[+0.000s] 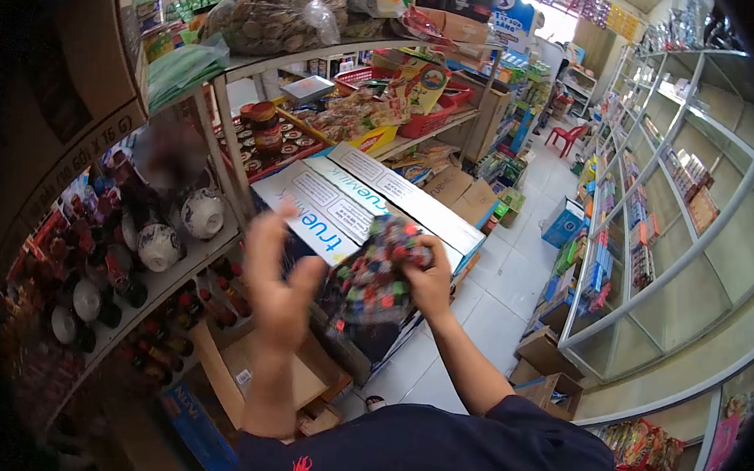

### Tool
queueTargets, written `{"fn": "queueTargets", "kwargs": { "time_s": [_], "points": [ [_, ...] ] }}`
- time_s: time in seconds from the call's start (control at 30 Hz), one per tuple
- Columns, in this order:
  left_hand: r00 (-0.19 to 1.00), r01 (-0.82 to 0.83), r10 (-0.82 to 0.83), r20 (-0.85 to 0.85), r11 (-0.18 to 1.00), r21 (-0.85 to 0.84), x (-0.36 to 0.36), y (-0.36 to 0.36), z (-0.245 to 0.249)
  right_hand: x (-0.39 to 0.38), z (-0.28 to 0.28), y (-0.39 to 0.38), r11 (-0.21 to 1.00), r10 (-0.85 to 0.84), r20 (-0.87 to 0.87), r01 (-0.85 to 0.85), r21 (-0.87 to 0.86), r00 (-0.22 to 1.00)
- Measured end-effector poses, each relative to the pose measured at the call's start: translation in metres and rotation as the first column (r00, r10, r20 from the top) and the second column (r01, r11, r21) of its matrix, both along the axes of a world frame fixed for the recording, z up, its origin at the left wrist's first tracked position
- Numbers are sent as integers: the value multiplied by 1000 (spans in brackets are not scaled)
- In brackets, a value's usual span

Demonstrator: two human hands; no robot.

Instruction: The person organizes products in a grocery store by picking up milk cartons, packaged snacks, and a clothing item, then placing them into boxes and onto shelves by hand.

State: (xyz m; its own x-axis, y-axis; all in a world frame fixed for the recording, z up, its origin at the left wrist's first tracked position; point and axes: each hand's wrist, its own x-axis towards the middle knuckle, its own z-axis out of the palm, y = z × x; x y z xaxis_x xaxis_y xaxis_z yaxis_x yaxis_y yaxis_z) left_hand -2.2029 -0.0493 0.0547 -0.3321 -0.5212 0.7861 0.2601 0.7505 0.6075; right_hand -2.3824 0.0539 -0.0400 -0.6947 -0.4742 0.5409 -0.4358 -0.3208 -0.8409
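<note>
My right hand [429, 277] is closed on a bunched checkered cloth [376, 279] in red, green, black and white. The cloth hangs in front of a white carton [322, 211] printed "true MILK" in blue. To the left of the cloth, my left hand [284, 277] is raised with thumb and fingers apart and nothing in it; motion blurs it. A second "true MILK" carton [397, 193] lies alongside the first.
Shelves at left hold patterned bowls [160, 246] and dark bottles. An open cardboard box [278, 363] sits below my left arm. Glass-fronted shelving [668, 201] lines the right side. Farther along the tiled aisle [513, 270] stands a red plastic chair [566, 139].
</note>
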Motion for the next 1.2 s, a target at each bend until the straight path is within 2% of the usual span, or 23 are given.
{"fn": "queueTargets", "kwargs": {
  "time_s": [0.03,0.07,0.1,0.13,0.17,0.2,0.23,0.27,0.3,0.4,0.5,0.53,0.57,0.67,0.7,0.77,0.9,0.97,1.03,1.1,1.13,1.2],
  "points": [
    [990,-9,-1,-141,997,-70,20,-3,24,-7,-6,1,998,-47,89,51,-44,995],
    [937,-71,44,-347,995,-64,34,8,54,-11,-5,6,987,-146,121,152,-43,982],
    [901,-242,157,-405,956,-167,57,3,74,-17,-4,10,968,-243,151,250,-34,958],
    [837,-396,209,-506,870,-295,70,11,98,-23,-2,14,936,-320,154,337,-98,935],
    [795,-471,203,-572,801,-370,86,13,110,-29,0,18,893,-395,163,419,-161,904],
    [790,-496,156,-593,733,-466,103,22,119,-34,4,22,882,-379,201,418,-219,903],
    [795,-509,121,-595,667,-544,117,28,122,-39,7,26,865,-362,239,420,-275,901],
    [808,-509,102,-580,616,-601,127,34,124,-45,5,29,862,-415,160,443,-246,896],
    [824,-501,90,-559,575,-647,137,40,123,-48,2,31,871,-411,162,439,-222,897],
    [859,-472,83,-506,513,-717,153,52,123,-48,-4,30,900,-392,104,405,-161,914],
    [874,-457,101,-476,508,-731,159,56,122,-38,-4,24,925,-367,-36,360,-123,929],
    [877,-454,107,-469,508,-732,160,57,121,-30,-2,25,951,-290,65,295,-93,955],
    [878,-451,107,-466,505,-736,160,57,123,-30,-7,23,948,-297,69,303,-95,952],
    [880,-443,87,-468,508,-739,157,55,120,-35,-2,28,951,-306,-79,309,22,949],
    [878,-443,79,-473,508,-739,157,55,120,-42,-8,27,972,-227,-20,226,-70,974],
    [884,-430,70,-463,510,-745,156,55,118,-42,-1,34,955,-288,-107,293,39,952],
    [886,-425,62,-460,507,-750,156,57,119,-49,-6,41,956,-288,-138,293,17,948],
    [887,-423,63,-457,504,-753,156,58,119,-46,-6,44,971,-230,4,229,63,973],
    [888,-422,61,-455,502,-755,154,57,119,-52,-4,48,969,-240,-5,240,53,971],
    [886,-426,63,-460,504,-751,155,57,118,-57,-1,53,943,-331,-112,331,-18,937],
    [888,-423,68,-455,510,-749,154,57,117,-61,2,60,905,-418,-245,424,-30,875],
    [894,-417,85,-440,515,-749,152,56,119,-57,12,70,917,-397,-116,397,-19,911]
  ]
}}
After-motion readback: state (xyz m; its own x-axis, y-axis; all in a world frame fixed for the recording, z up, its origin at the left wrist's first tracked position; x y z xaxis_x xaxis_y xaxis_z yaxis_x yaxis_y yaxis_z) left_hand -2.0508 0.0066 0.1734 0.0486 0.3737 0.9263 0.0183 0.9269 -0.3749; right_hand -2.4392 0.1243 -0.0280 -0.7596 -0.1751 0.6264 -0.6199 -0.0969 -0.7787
